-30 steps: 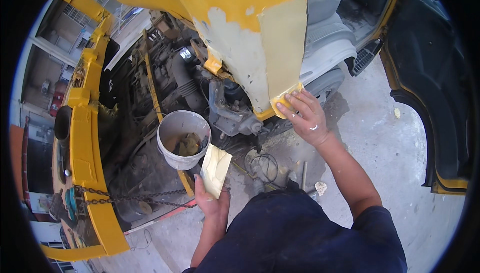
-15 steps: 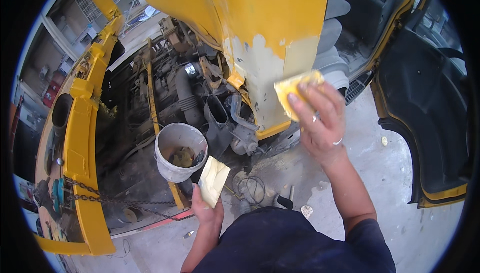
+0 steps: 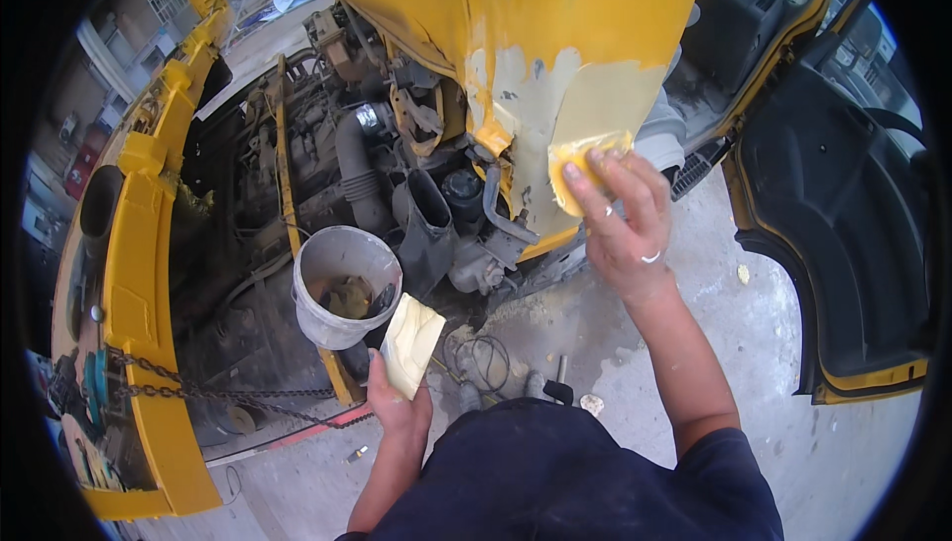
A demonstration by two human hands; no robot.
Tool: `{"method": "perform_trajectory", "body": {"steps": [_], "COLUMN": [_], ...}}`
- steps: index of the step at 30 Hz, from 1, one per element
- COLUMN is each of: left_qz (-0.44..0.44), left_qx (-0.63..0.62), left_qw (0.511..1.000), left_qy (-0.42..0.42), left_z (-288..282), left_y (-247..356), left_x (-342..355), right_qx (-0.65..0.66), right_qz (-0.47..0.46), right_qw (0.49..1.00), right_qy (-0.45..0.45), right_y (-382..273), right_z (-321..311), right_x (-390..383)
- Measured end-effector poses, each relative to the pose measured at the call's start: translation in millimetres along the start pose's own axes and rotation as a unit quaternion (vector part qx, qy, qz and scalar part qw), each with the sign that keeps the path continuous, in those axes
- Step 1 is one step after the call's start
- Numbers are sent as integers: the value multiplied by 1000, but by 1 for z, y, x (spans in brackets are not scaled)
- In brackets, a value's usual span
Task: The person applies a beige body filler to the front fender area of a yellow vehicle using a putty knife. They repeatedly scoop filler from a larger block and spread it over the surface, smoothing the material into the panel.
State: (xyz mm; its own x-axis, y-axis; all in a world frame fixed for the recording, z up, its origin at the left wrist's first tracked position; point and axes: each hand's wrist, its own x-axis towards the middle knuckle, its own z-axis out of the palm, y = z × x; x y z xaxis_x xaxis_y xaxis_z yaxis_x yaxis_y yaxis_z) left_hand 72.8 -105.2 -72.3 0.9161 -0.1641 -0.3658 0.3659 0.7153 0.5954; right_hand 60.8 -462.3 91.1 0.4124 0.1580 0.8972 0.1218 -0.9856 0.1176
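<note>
My right hand (image 3: pixel 631 224) is closed on a yellow putty spreader (image 3: pixel 571 166), with cream filler along its upper edge. The spreader is at the lower part of the yellow cab panel (image 3: pixel 585 5), just below a smooth pale filler patch (image 3: pixel 605 100); whether it presses on the surface I cannot tell. Bare grey and whitish areas border that patch. Lower down, my left hand (image 3: pixel 399 408) grips a flat mixing board (image 3: pixel 411 351) with cream filler spread over its face. Beside the board is a grey bucket (image 3: pixel 342 331) with dark and yellowish bits inside.
Exposed engine parts (image 3: pixel 367 184) lie left of the panel, with a yellow frame beam (image 3: pixel 144 313) and chains (image 3: pixel 238 397) beyond. An open black-lined door (image 3: pixel 833 214) stands at right. A cable (image 3: pixel 486 343) and small debris (image 3: pixel 592 404) lie on the concrete floor.
The view has shifted, so the panel sits further right. My right hand and the spreader have moved slightly left and down relative to the panel. My left hand still holds the board by the bucket.
</note>
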Motion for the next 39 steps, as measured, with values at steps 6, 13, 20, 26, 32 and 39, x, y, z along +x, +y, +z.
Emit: {"method": "perform_trajectory", "body": {"steps": [6,13,20,26,32,39], "left_qz": [-9,-17,0,-33,-38,-4], "left_qx": [-2,14,27,15,60,66], "left_qw": [1000,999,995,994,990,993], "left_qy": [-14,-47,-101,-101,-122,-100], "left_z": [8,15,33,51,53,68], "left_y": [3,3,-1,-15,-25,-29], "left_x": [3,2,-6,-14,-28,-24], "right_qx": [22,38,127,211,235,306], "right_qz": [13,42,145,178,126,87], "right_qw": [999,993,970,951,945,903], "right_qy": [-44,-103,-149,-142,-187,-289], "right_y": [-10,-21,-42,-101,-138,-146], "right_z": [19,39,29,-46,-53,-61], "right_x": [-53,-113,-154,-101,-82,-89]}}
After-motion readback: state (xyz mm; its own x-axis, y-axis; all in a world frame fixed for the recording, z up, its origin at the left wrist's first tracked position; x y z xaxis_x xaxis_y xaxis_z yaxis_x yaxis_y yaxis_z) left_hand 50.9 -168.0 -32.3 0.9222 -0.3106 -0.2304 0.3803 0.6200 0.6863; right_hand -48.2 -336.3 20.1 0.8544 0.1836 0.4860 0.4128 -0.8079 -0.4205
